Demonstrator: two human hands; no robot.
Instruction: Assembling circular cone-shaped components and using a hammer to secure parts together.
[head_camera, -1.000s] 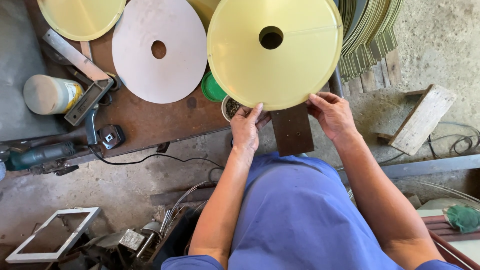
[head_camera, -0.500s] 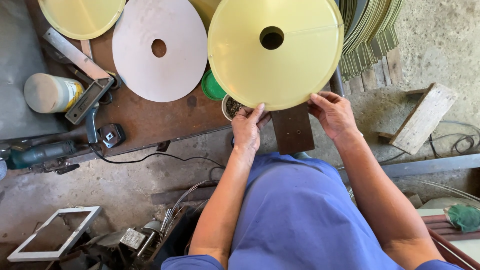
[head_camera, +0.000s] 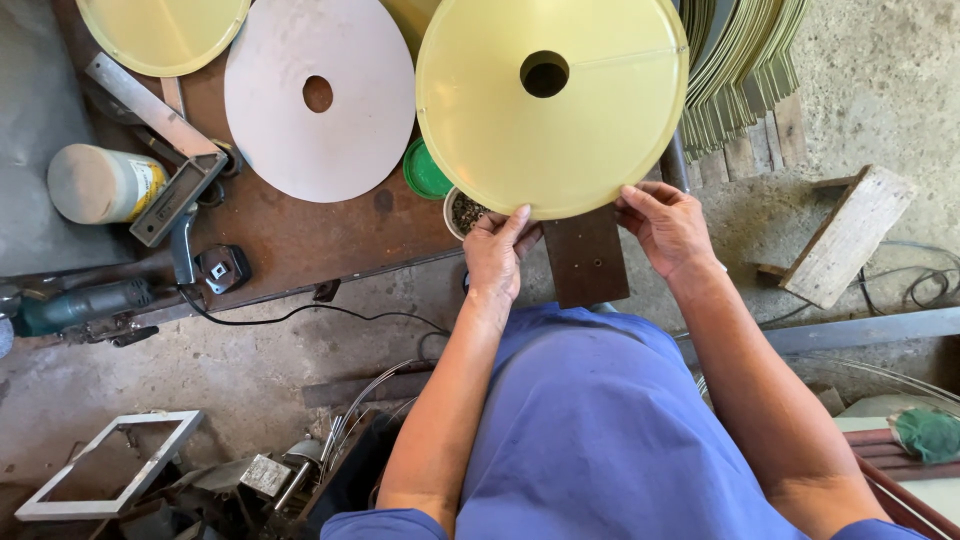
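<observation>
Together, both hands grip the near rim of a pale yellow cone with a round hole at its centre. The left hand curls its fingers over the rim at lower left, thumb on top; the right hand pinches the rim at lower right. The cone hangs over the bench edge, above a dark plate and a small cup of bits. Just left lie a green lid, a white disc, a metal tool and a can.
</observation>
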